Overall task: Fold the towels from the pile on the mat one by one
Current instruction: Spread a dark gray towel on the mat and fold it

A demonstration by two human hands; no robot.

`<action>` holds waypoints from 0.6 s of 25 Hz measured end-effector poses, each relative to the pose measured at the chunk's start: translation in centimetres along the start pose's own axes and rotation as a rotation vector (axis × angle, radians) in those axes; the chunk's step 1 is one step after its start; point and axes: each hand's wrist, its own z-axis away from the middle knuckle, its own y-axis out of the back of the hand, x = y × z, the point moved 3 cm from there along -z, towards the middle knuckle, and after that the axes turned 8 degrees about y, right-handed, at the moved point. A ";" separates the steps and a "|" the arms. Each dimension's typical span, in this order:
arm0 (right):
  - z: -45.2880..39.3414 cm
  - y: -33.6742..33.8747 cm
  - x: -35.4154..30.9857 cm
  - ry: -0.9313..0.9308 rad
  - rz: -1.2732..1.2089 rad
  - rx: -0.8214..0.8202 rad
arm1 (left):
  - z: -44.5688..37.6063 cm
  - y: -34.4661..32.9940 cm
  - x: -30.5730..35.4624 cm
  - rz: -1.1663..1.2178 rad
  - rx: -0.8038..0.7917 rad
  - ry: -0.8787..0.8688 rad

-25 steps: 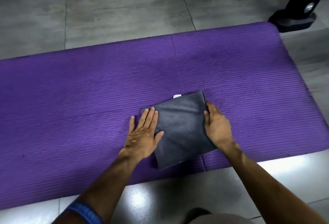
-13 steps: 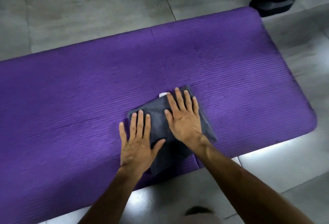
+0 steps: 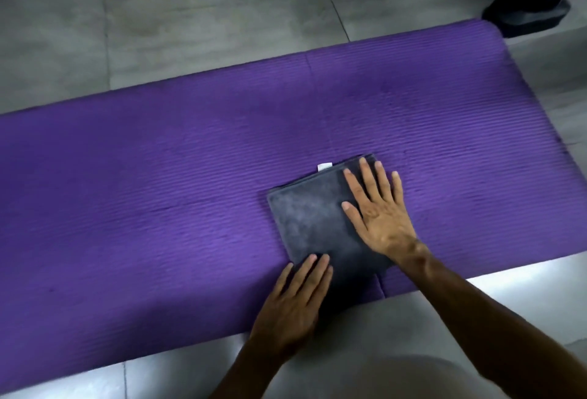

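no legible text anywhere

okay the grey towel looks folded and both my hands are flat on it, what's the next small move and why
Probably lift both hands and set the grey towel aside. It already lies as a compact folded rectangle on the purple mat, with the right hand and left hand only pressing it flat. No pile shows in view.

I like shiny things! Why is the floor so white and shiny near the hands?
In the head view, light glares off the glossy floor tiles beside the purple mat; the left hand looks slightly blurred, and the grey towel looks matte.
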 end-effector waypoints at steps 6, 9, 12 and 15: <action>10.7 -0.1 1.5 0.227 0.018 -0.012 | -0.8 0.2 1.2 0.064 0.033 -0.002; 11.4 -0.5 2.5 0.204 0.008 -0.087 | -1.0 0.7 0.5 0.078 0.013 -0.079; 11.1 -0.3 2.4 0.211 0.012 -0.093 | -1.3 1.9 0.0 0.132 0.031 -0.103; 11.3 0.4 2.0 0.173 0.011 -0.004 | -2.2 5.8 -0.3 0.425 0.104 0.065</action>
